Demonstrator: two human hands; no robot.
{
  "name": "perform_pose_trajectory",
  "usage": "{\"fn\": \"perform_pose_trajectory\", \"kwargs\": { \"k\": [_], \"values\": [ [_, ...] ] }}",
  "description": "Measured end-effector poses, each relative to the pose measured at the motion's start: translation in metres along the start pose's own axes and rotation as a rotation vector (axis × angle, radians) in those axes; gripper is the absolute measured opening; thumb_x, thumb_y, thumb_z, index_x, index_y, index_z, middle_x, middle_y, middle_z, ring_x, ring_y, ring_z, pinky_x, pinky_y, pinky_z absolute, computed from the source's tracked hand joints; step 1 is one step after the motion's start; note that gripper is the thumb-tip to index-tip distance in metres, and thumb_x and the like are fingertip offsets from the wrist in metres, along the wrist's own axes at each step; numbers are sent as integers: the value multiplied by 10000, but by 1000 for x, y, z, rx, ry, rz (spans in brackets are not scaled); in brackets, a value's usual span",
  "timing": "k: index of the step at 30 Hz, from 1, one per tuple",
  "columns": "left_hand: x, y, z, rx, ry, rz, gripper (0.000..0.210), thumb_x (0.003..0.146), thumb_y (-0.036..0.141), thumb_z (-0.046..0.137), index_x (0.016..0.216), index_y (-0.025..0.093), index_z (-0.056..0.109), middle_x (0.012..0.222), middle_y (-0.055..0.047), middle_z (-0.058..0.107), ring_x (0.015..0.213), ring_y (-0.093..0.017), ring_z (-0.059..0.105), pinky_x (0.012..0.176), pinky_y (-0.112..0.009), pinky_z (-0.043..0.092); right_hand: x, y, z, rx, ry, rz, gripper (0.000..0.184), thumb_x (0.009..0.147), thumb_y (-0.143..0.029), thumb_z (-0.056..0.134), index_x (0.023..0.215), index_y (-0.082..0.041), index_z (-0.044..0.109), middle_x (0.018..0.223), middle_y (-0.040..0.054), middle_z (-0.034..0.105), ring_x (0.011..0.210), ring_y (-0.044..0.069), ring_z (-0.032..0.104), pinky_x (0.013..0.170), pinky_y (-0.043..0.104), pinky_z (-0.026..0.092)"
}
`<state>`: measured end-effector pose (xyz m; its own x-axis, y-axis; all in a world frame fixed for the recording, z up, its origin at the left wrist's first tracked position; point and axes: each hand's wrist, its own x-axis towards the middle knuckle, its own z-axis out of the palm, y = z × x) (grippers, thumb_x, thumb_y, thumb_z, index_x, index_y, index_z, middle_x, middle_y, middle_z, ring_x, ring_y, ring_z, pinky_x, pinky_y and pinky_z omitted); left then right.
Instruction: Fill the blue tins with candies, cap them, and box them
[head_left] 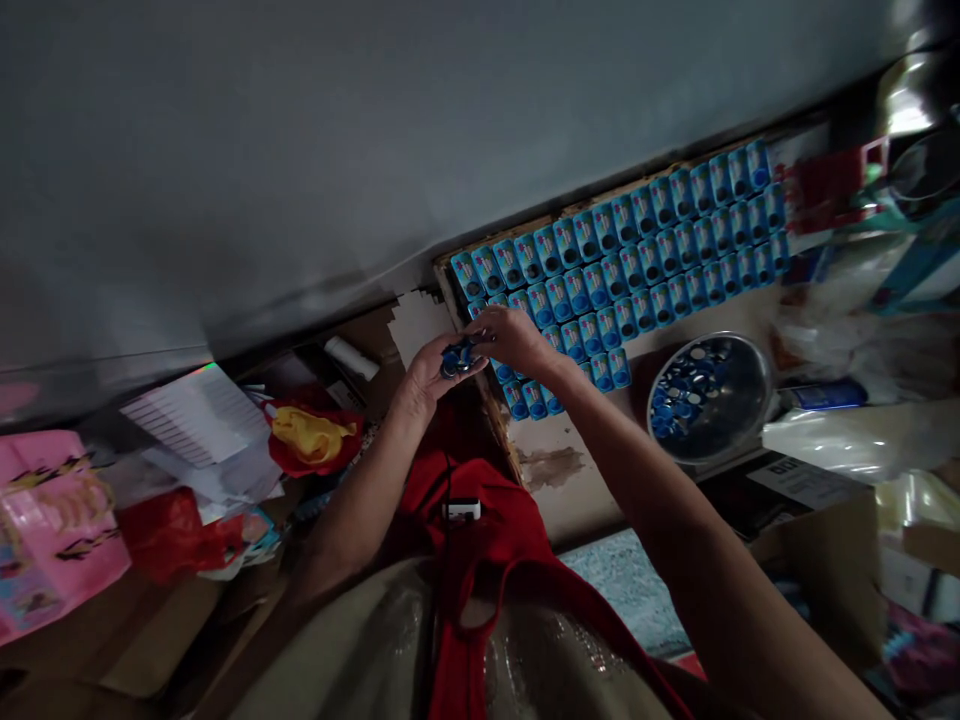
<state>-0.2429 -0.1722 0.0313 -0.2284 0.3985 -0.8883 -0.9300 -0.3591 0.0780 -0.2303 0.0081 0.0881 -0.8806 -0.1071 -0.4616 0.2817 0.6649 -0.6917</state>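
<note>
My left hand (433, 372) is cupped, palm up, around a small heap of shiny blue round discs (456, 358). Right over that heap, my right hand (514, 338) has its thumb and fingers pinched together at the edge of the discs; what lies between the fingertips is too small to make out. Both hands are above the left end of the table, beside rows of blue printed cards (577, 290), many with a round spot at the lower end. More blue and silvery discs (686, 385) lie in a metal bowl (754, 375) right of the cards.
A grey wall (375, 130) rises behind the table (577, 470). Clear plastic bags (847, 440) and a cardboard box (832, 560) crowd the right. On the left are a stack of white sheets (199, 415), a red and yellow bag (311, 435) and a pink bag (56, 530).
</note>
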Motion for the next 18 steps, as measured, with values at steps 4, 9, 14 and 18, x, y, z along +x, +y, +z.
{"fn": "perform_pose_trajectory", "kwargs": {
  "k": [4,9,14,18],
  "values": [
    [6,4,13,24,9,-15,174,962,140,704,1112,168,787,784,-30,809,739,-201,810,1009,-425,706,1,7,-6,90,90,106,240,779,-135,800,1000,-174,888,945,36,829,869,206,752,825,282,538],
    [4,21,25,75,-28,-5,106,1012,162,677,1018,133,779,785,-57,806,825,-216,839,965,-364,698,14,2,-4,93,228,175,282,846,-174,664,1017,-184,888,851,19,815,814,207,749,768,289,546],
    [0,34,22,17,-116,30,207,1037,199,638,1103,101,808,990,-138,859,975,-253,860,946,-342,682,49,0,-1,-190,402,231,243,889,-183,650,1001,-199,865,1071,96,837,994,271,760,897,374,590],
    [2,38,13,16,-143,39,243,1025,225,646,1166,130,821,1131,-144,869,1043,-263,855,997,-377,675,80,1,-6,-355,321,315,219,923,-137,646,988,-230,834,1053,105,826,1033,306,749,891,396,581]
  ]
}}
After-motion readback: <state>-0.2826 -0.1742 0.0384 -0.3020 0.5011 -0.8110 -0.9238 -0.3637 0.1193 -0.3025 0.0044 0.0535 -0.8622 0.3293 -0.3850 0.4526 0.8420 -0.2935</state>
